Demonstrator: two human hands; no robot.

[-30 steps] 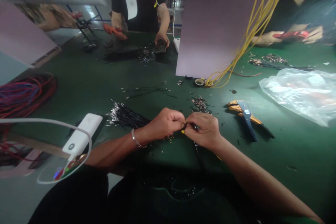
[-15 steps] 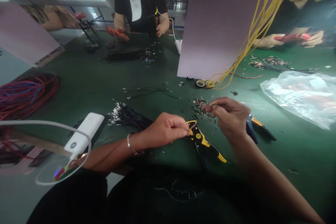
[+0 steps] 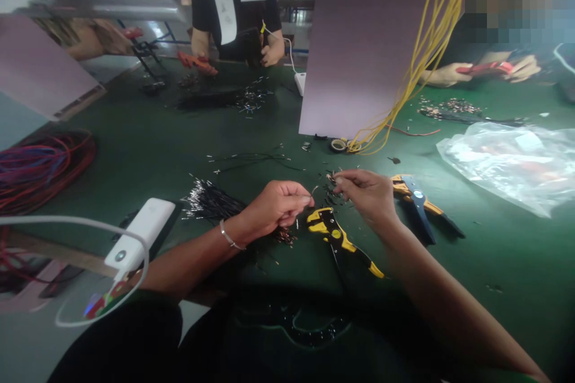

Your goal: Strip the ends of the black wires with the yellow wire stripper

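Observation:
My left hand (image 3: 284, 208) is closed in a pinch on a thin black wire (image 3: 311, 196), whose bare end seems to stick out toward the right. Facing it, my right hand (image 3: 369, 191) has thumb and forefinger together at a pile of small metal terminals (image 3: 333, 194); anything between those fingertips is too small to make out. Just below both hands lies a yellow and black wire stripper (image 3: 336, 232). A bundle of black wires (image 3: 213, 198) with silvery tips runs beneath my left hand, and coppery ends (image 3: 285, 236) show below it.
Blue and orange pliers (image 3: 418, 196) lie beyond my right wrist. A white power bank (image 3: 146, 230) with a cable sits left. Yellow wires (image 3: 411, 84) hang by a panel (image 3: 354, 60). A plastic bag (image 3: 507, 161) lies right. Co-workers' hands hold red tools across the table.
My left hand has risen off the wire stripper's jaws, uncovering them and the coppery ends. My right hand has shifted left, closer to it. The whole view has moved slightly.

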